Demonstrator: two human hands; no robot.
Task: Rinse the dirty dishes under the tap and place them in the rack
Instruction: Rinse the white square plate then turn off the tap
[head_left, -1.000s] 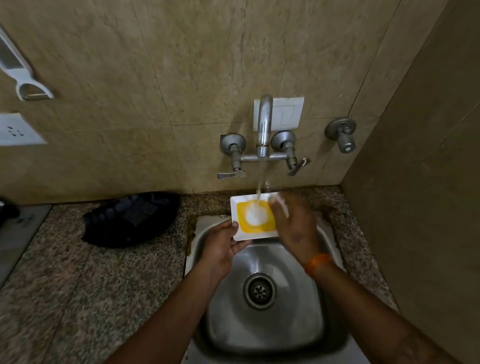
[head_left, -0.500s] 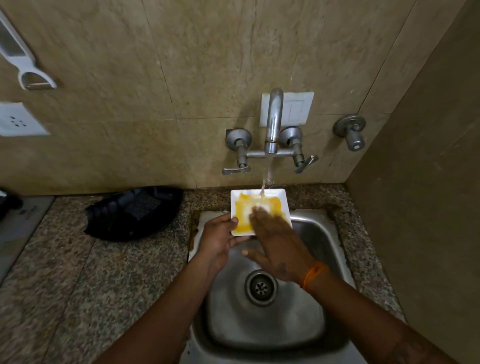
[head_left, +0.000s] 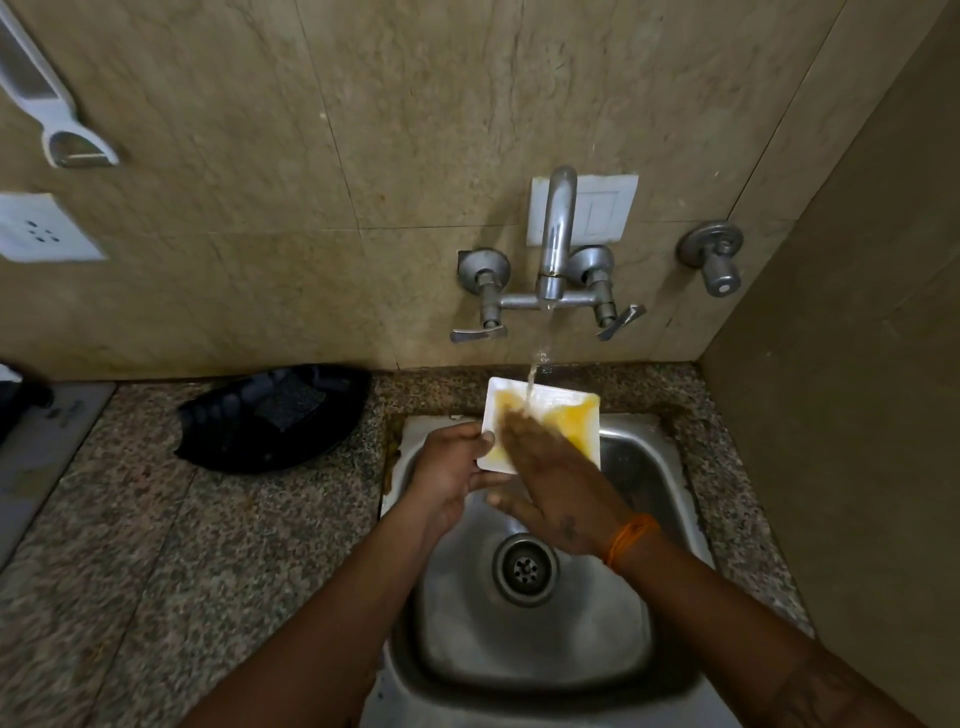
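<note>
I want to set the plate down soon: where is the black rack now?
In the head view, the black rack lies on the granite counter, left of the sink, against the tiled wall.

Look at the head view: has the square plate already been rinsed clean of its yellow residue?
No: the square white plate still shows yellow residue while the right hand rubs it under the running tap.

text: none legible | labels: none | brands: none | numbers: none | signs: none
</note>
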